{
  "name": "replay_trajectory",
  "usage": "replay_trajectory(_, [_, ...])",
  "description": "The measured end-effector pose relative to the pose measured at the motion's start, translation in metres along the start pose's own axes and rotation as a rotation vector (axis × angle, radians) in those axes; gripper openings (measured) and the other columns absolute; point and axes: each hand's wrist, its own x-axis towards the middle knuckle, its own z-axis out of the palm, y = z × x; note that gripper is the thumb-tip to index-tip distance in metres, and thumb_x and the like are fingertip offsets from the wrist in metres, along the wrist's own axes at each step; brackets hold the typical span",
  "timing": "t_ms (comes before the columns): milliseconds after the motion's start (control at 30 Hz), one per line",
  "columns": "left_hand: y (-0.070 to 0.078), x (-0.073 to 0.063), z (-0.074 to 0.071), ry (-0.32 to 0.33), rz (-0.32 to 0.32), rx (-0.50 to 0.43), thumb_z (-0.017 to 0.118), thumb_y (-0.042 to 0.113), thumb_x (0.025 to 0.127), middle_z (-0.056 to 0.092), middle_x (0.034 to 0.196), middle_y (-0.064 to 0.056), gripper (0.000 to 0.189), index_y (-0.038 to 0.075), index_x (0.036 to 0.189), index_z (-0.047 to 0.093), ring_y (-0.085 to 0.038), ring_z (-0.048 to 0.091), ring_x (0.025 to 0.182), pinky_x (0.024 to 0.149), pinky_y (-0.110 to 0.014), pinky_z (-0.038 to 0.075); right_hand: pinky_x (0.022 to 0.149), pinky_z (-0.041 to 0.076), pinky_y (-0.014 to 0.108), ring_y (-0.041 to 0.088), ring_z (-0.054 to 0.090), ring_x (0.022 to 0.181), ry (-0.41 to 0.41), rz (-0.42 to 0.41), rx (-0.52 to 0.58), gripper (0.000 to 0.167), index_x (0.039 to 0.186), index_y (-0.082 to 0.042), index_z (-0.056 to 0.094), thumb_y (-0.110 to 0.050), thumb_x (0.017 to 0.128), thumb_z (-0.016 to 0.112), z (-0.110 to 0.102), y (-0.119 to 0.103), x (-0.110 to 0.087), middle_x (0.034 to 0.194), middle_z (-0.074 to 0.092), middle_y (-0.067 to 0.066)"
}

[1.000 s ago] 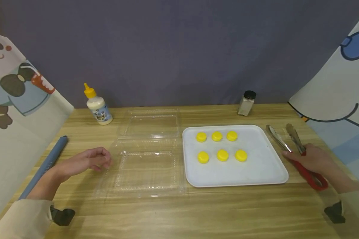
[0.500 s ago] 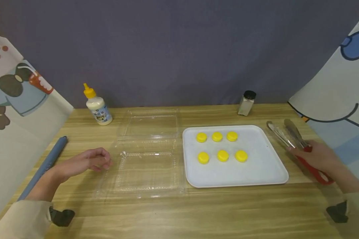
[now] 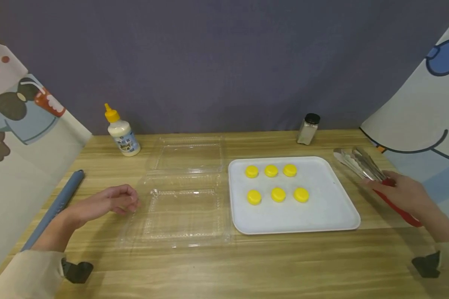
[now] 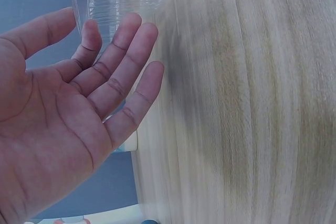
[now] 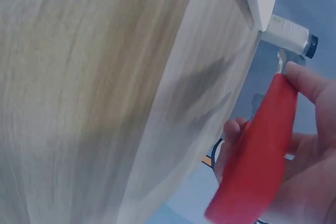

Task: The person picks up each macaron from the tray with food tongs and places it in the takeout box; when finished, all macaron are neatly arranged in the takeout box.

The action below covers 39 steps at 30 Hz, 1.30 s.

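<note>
My right hand [image 3: 405, 193] grips metal tongs [image 3: 361, 164] by their red handles [image 5: 257, 156], to the right of a white tray [image 3: 333, 207]. Their silver tips point away from me, a short way apart. Several yellow round pieces [image 3: 278, 194] sit in two rows on that tray. Beside the left edge of a clear plastic box [image 3: 187, 238] my left hand [image 3: 108, 201] hovers with loosely bent fingers, holding nothing. The box lies unfolded, its other half [image 3: 191, 155] toward the back. In the left wrist view the palm [image 4: 52, 124] shows bare.
A white squeeze bottle [image 3: 124, 137] with a yellow nozzle stands at the back left. Near the tray's back right is a small jar [image 3: 308, 128] with a black lid. A blue-grey roll [image 3: 60, 203] lies along the left edge. A dark curtain [image 3: 224, 62] closes the back.
My right hand has lifted the tongs off the table, moving slightly up and right, and the tips have drawn closer together. The left hand has stayed nearly still.
</note>
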Motion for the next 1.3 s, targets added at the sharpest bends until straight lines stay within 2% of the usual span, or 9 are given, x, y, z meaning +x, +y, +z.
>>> replay_trajectory(100, [0.001,0.000,0.000,0.000,-0.001,0.004,0.041,0.019,0.110,0.058,0.116,-0.014,0.023,-0.002,0.113,0.050,-0.022,0.060,0.106,0.089,-0.037,0.054,0.091,0.038,0.077,0.071,0.038,0.114,0.012,-0.025,-0.009,0.087,0.141,0.025,0.027,-0.051,0.104,0.046,-0.002,-0.001,0.001,0.131,0.033,0.055])
replay_trajectory(233, [0.001,0.000,-0.001,0.001,-0.005,0.006,0.042,0.019,0.110,0.059,0.117,-0.014,0.023,-0.002,0.114,0.050,-0.023,0.060,0.107,0.089,-0.037,0.054,0.087,0.041,0.075,0.069,0.043,0.109,0.001,-0.047,-0.001,0.083,0.141,0.024,0.029,-0.049,0.106,0.045,-0.007,-0.002,0.002,0.130,0.037,0.054])
replay_trajectory(467, [0.000,0.000,-0.002,0.000,-0.018,0.004,0.042,0.020,0.110,0.059,0.118,-0.013,0.023,-0.001,0.114,0.050,-0.025,0.060,0.109,0.090,-0.038,0.053,0.080,0.048,0.069,0.065,0.050,0.104,-0.008,-0.050,-0.015,0.086,0.136,0.027,0.032,-0.052,0.105,0.045,-0.011,-0.001,0.006,0.125,0.041,0.054])
replay_trajectory(600, [-0.001,0.000,-0.001,0.001,-0.017,0.004,0.042,0.020,0.110,0.059,0.118,-0.013,0.023,-0.001,0.114,0.050,-0.025,0.059,0.109,0.091,-0.038,0.053,0.070,0.053,0.055,0.055,0.057,0.091,0.017,-0.062,-0.032,0.088,0.133,0.026,0.037,-0.054,0.101,0.054,-0.011,0.000,0.008,0.113,0.051,0.050])
replay_trajectory(733, [-0.002,0.000,-0.001,0.000,-0.013,0.004,0.042,0.020,0.110,0.059,0.117,-0.013,0.023,-0.001,0.114,0.050,-0.024,0.060,0.108,0.090,-0.037,0.053,0.060,0.048,0.040,0.042,0.058,0.081,0.053,-0.090,-0.021,0.085,0.131,0.022,0.041,-0.052,0.097,0.063,-0.008,-0.001,0.007,0.104,0.058,0.042])
replay_trajectory(933, [-0.001,-0.003,0.000,-0.005,-0.020,0.002,0.042,0.021,0.111,0.059,0.117,-0.014,0.025,-0.002,0.114,0.051,-0.026,0.060,0.109,0.090,-0.035,0.054,0.063,0.051,0.047,0.050,0.059,0.087,0.057,-0.109,-0.017,0.087,0.137,0.023,0.037,-0.050,0.098,0.064,-0.008,-0.003,0.006,0.119,0.048,0.052])
replay_trajectory(1067, [0.001,-0.004,0.000,-0.010,-0.026,0.002,0.042,0.023,0.111,0.059,0.118,-0.016,0.027,-0.002,0.114,0.051,-0.028,0.060,0.110,0.090,-0.036,0.053,0.065,0.051,0.053,0.057,0.057,0.093,0.047,-0.113,-0.025,0.088,0.141,0.021,0.036,-0.051,0.098,0.063,-0.010,-0.007,0.007,0.124,0.043,0.055])
replay_trajectory(1167, [0.001,-0.005,0.000,-0.011,-0.029,0.003,0.042,0.025,0.111,0.059,0.119,-0.016,0.028,-0.002,0.114,0.051,-0.029,0.060,0.110,0.090,-0.037,0.052,0.062,0.050,0.048,0.053,0.059,0.090,0.038,-0.119,-0.028,0.088,0.142,0.021,0.035,-0.051,0.099,0.062,-0.013,-0.012,0.006,0.122,0.045,0.054])
replay_trajectory(1300, [0.001,-0.004,-0.001,-0.011,-0.027,0.002,0.042,0.025,0.111,0.059,0.119,-0.016,0.028,-0.002,0.115,0.051,-0.028,0.060,0.111,0.090,-0.036,0.052,0.057,0.047,0.040,0.042,0.061,0.080,0.032,-0.133,-0.025,0.089,0.142,0.020,0.036,-0.052,0.097,0.064,-0.015,-0.014,0.006,0.113,0.052,0.050])
